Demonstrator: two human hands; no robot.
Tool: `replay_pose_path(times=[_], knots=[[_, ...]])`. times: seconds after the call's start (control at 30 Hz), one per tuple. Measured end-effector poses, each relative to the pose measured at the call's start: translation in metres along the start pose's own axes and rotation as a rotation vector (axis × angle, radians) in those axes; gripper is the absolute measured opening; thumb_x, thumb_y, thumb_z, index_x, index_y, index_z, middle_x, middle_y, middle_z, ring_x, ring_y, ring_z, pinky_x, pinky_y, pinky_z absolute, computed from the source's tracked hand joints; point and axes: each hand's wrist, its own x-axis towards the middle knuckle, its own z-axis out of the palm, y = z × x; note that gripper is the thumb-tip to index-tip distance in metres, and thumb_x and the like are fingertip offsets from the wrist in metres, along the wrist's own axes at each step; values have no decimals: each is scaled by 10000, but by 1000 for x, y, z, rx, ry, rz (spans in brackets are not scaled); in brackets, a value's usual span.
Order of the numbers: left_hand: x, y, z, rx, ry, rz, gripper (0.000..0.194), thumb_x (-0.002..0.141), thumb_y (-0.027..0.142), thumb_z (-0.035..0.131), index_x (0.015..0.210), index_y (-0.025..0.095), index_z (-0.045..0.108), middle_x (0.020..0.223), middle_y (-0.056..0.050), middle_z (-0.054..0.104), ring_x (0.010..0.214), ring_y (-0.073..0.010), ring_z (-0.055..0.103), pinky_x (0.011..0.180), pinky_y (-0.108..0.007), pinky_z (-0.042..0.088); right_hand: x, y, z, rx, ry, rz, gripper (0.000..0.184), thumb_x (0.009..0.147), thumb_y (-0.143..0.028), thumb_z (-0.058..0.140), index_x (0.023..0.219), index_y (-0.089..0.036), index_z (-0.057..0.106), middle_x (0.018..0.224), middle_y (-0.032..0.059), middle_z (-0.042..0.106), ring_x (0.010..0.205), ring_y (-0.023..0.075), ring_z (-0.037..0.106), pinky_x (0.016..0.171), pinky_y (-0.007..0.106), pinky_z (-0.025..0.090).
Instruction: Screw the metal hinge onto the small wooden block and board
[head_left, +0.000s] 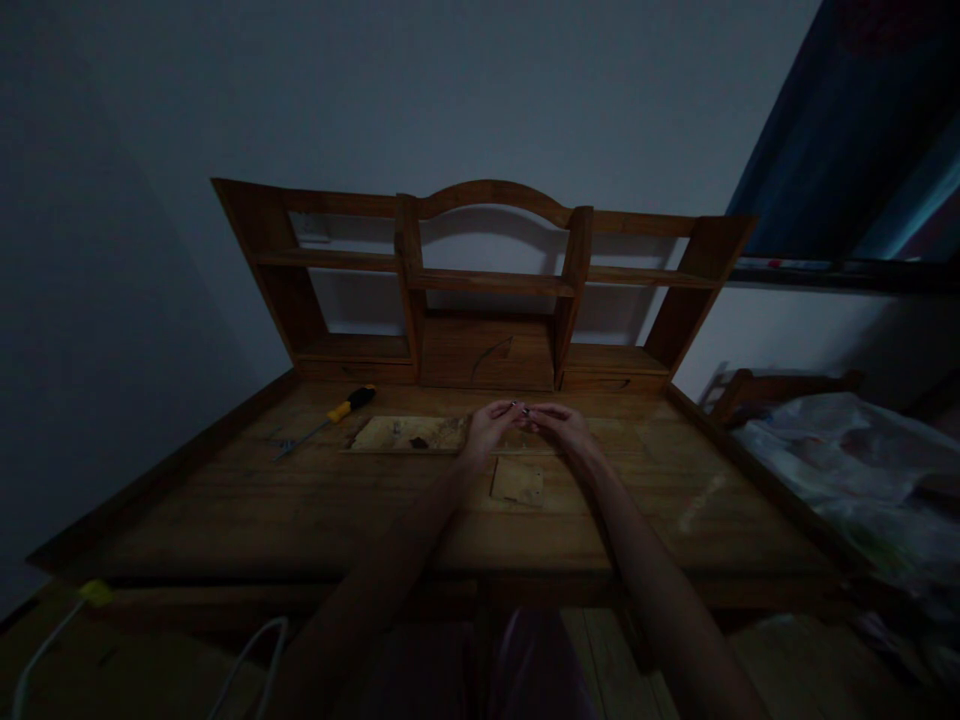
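Observation:
Both hands meet over the middle of the wooden desk, their fingertips close together. My left hand (491, 422) is closed in a pinch on a small, dark, shiny piece (524, 411), too small to name. My right hand (559, 422) pinches at the same spot from the other side. Below them a small square wooden board (517, 481) lies flat on the desk. Behind and left of my left hand, a long pale wooden board (409, 433) with a dark mark lies flat, partly hidden by the hands.
A screwdriver (337, 411) with a yellow and black handle lies at the left, near small metal bits (286, 445). A wooden shelf unit (491, 283) stands along the desk's back. Plastic bags (847, 450) lie at the right. White cables (251, 650) hang at the lower left.

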Motion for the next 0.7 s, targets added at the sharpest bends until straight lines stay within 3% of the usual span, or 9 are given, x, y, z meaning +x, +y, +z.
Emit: replay_pose_path(times=[0.13, 0.3, 0.7], knots=[[2, 0, 1, -3, -26, 16, 379, 625, 345, 885, 881, 132, 703, 916, -76, 754, 797, -167, 710, 859, -352, 569, 1, 0, 0, 23, 8, -25, 336, 588, -338, 900, 874, -208, 784, 887, 55, 775, 723, 154, 699, 719, 286, 537], [3, 1, 0, 23, -35, 11, 411, 556, 325, 910, 843, 136, 685, 835, -49, 747, 752, -159, 705, 817, -332, 572, 4, 0, -2, 62, 63, -15, 263, 606, -325, 894, 818, -217, 782, 745, 10, 746, 619, 110, 646, 664, 252, 513], [5, -2, -1, 130, -12, -36, 352, 621, 356, 889, 778, 124, 677, 696, -54, 721, 574, -150, 662, 599, -294, 544, 2, -3, 0, -16, 73, 7, 297, 576, -375, 905, 790, -210, 779, 762, 23, 747, 599, 116, 628, 606, 248, 474]])
